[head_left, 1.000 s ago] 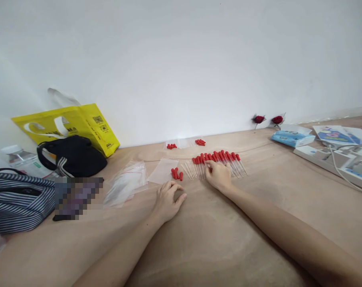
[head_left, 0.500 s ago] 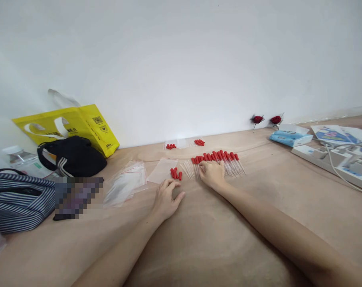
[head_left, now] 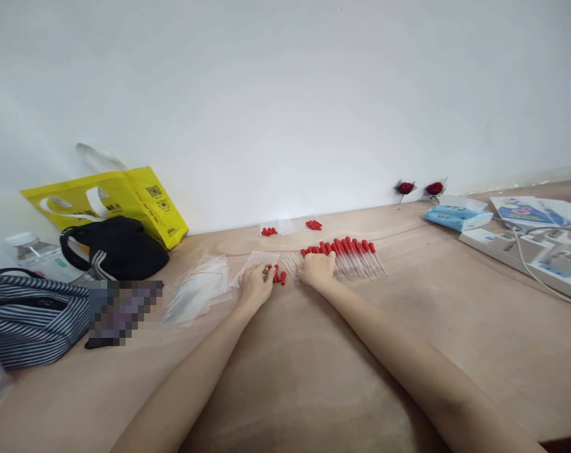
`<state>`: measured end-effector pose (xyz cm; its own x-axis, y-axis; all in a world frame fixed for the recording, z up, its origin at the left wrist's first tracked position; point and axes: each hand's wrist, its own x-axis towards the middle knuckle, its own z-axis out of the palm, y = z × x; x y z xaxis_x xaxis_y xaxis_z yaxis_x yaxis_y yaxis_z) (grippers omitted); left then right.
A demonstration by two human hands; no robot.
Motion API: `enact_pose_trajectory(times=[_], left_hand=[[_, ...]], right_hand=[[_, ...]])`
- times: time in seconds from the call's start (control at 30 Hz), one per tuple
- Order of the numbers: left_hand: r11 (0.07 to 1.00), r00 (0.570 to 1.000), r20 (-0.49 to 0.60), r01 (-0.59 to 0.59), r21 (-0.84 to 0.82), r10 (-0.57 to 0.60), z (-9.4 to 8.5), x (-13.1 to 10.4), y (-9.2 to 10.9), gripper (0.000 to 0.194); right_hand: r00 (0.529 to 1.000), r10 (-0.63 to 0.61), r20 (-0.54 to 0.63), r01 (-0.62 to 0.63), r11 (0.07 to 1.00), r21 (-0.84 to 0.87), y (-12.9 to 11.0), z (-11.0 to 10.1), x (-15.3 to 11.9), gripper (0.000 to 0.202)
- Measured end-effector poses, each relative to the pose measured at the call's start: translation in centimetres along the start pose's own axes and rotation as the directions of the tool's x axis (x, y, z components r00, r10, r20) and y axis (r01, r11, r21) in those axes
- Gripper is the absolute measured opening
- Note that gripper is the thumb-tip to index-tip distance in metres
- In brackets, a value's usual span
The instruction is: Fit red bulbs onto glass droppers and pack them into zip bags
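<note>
My left hand [head_left: 257, 283] reaches into a small pile of red rubber bulbs [head_left: 283, 277], with its thumb and fingertips closed on one of them. To its right my right hand [head_left: 317, 269] is curled low over thin glass dropper tubes [head_left: 292, 267]. Its fingertips seem to pinch one tube at the pile's edge, though the hand partly covers them. Beside and behind this hand lies a row of glass droppers with red bulbs [head_left: 356, 255], side by side, their tips toward me.
Clear zip bags [head_left: 200, 289] lie left of my left hand, one more [head_left: 259, 258] behind it. Further back are bags with red bulbs [head_left: 269, 231]. At left stand a yellow bag [head_left: 157, 207] and a striped pouch [head_left: 34, 321]; at right, tissues [head_left: 457, 217] and a power strip [head_left: 525, 255].
My left hand has moved forward to the loose red bulbs and closed its fingers on one. My right hand has shifted left from the capped droppers to the bare glass tubes.
</note>
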<state>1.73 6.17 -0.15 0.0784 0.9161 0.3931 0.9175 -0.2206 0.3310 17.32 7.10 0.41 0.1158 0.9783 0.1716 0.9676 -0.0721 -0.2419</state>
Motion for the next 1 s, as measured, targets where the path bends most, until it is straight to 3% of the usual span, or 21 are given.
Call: enact_pose_trajectory(times=[0.23, 0.37, 0.5, 0.67, 0.8, 0.9, 1.0], left_hand=[[0.999, 0.999, 0.035, 0.015, -0.038, -0.014, 0.5, 1.1, 0.7, 0.015], [0.997, 0.998, 0.053, 0.021, -0.078, -0.017, 0.7, 1.2, 0.7, 0.015], [0.991, 0.998, 0.045, 0.042, -0.127, -0.037, 0.6, 1.3, 0.4, 0.021], [0.978, 0.999, -0.014, 0.043, -0.202, -0.047, -0.2, 1.5, 0.6, 0.027], [0.954, 0.995, -0.055, -0.092, -0.286, 0.080, -1.3, -0.9, 1.5, 0.028], [0.875, 0.965, 0.040, -0.217, -0.433, 0.259, -1.8, -4.0, 2.0, 0.020], [0.842, 0.921, 0.187, -0.212, -0.497, 0.342, -2.1, -6.5, 2.0, 0.012]], right_hand=[[1.000, -0.011, 0.013, 0.011, 1.000, -0.002, -0.3, -0.1, 0.1, 0.024], [0.998, -0.055, -0.018, 0.055, 0.998, -0.004, 0.9, -1.0, -0.9, 0.025], [0.955, -0.268, -0.129, 0.281, 0.955, 0.099, 4.0, -1.6, -3.1, 0.026], [0.869, -0.473, -0.145, 0.493, 0.847, 0.196, 8.6, -1.4, -6.1, 0.024], [0.828, -0.547, -0.123, 0.559, 0.786, 0.265, 10.9, -1.3, -7.3, 0.026], [0.816, -0.569, -0.103, 0.569, 0.758, 0.320, 11.6, -1.4, -7.4, 0.025], [0.820, -0.563, -0.106, 0.562, 0.755, 0.339, 11.5, -1.5, -7.4, 0.024]])
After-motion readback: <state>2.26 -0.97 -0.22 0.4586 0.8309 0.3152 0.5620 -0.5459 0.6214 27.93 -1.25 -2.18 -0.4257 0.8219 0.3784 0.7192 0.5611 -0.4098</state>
